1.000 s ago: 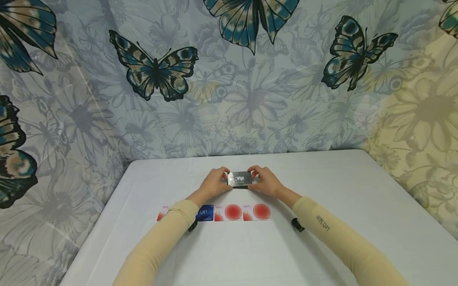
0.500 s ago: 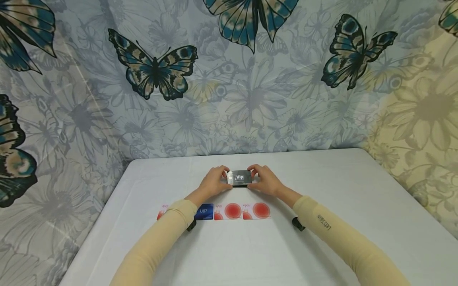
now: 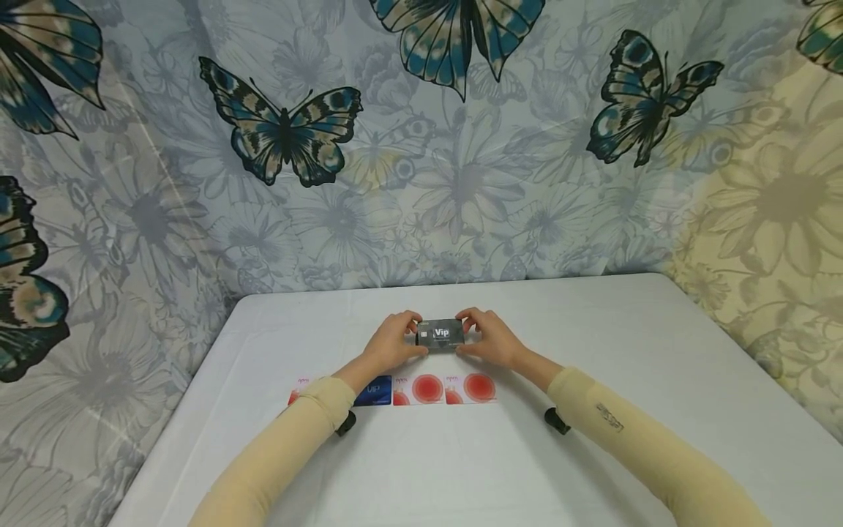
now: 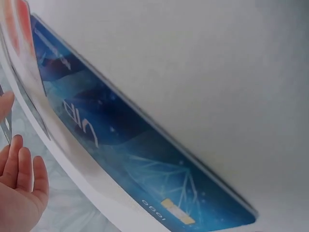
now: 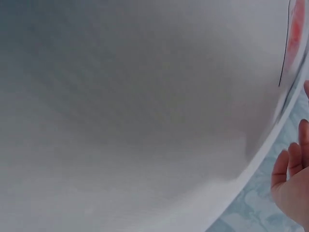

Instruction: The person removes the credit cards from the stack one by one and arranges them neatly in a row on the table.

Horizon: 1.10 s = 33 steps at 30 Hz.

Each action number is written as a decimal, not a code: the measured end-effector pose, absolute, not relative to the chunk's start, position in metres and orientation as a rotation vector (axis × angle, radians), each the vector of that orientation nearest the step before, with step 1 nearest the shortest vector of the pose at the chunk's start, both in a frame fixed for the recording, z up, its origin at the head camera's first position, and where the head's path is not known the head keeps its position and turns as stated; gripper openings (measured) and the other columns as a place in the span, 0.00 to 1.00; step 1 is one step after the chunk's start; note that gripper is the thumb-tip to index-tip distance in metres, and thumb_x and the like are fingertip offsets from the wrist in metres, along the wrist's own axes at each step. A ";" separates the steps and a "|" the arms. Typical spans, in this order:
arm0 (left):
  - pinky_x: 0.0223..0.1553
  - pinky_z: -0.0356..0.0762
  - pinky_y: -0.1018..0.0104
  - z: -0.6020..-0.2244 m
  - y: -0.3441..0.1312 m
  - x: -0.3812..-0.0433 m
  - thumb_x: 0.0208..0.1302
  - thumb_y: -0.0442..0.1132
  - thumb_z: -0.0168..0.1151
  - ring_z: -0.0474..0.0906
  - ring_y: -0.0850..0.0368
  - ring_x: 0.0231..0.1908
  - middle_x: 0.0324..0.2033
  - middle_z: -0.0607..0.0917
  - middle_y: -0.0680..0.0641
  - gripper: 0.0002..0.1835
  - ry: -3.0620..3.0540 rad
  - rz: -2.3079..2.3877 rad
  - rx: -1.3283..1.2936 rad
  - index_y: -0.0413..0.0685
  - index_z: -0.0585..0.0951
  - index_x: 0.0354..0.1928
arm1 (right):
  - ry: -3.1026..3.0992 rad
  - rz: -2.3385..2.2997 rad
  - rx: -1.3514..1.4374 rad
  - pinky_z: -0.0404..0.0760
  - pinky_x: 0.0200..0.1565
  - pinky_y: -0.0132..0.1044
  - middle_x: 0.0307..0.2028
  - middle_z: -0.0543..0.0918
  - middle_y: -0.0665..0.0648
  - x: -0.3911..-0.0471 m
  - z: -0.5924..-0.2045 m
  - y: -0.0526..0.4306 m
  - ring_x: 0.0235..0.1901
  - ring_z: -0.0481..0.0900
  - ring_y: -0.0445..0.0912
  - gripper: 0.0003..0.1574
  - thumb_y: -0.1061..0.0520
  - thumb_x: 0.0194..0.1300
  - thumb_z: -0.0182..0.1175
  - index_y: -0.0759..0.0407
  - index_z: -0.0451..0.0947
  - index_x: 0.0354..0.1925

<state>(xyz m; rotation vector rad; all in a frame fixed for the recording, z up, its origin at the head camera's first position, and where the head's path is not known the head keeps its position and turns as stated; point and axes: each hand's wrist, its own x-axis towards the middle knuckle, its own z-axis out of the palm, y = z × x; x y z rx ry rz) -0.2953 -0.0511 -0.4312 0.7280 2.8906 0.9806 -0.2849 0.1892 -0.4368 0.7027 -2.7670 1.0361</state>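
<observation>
A dark grey card (image 3: 441,336) marked "Vip" is near the middle of the white table, beyond a row of other cards. My left hand (image 3: 390,342) pinches its left edge between thumb and fingers. On its right edge, my right hand (image 3: 495,341) does the same. A dark band shows along the card's near edge. In the left wrist view, my left hand (image 4: 21,186) appears at the lower left, with only a sliver of the held card beside the thumb. The right wrist view catches part of my right hand (image 5: 294,181) at its right edge.
Nearer than the hands lies a row of cards: a blue VIP card (image 3: 375,392), two white cards with red circles, one in the middle (image 3: 426,389) and one at the right (image 3: 478,389). My left sleeve (image 3: 316,410) covers part of the row. A butterfly-print cloth (image 3: 461,183) hangs behind.
The grey card has tilted slightly and lost its shine, and both hands sit a touch lower in the head view. Both forearms have spread slightly outward. The row of cards stays put.
</observation>
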 end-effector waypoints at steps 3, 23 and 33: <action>0.48 0.74 0.57 -0.431 -0.052 -0.291 0.53 0.42 0.76 0.74 0.50 0.45 0.39 0.80 0.49 0.30 2.870 1.023 0.756 0.43 0.75 0.57 | -2.757 1.047 0.717 0.70 0.47 0.45 0.37 0.79 0.54 -0.280 -0.437 0.191 0.41 0.71 0.54 0.34 0.60 0.52 0.74 0.62 0.72 0.56; 0.46 0.73 0.58 -0.431 -0.050 -0.248 0.52 0.40 0.76 0.72 0.53 0.43 0.36 0.76 0.52 0.29 2.778 1.169 0.799 0.40 0.75 0.55 | -2.763 1.148 0.726 0.68 0.40 0.40 0.38 0.78 0.48 -0.237 -0.436 0.204 0.41 0.69 0.51 0.34 0.59 0.53 0.74 0.57 0.72 0.56; 0.46 0.73 0.59 -0.430 -0.047 -0.228 0.52 0.38 0.76 0.73 0.54 0.43 0.37 0.78 0.52 0.29 2.751 1.182 0.862 0.42 0.74 0.55 | -2.755 1.153 0.725 0.68 0.38 0.37 0.37 0.79 0.46 -0.219 -0.435 0.213 0.41 0.71 0.51 0.35 0.58 0.51 0.76 0.56 0.73 0.56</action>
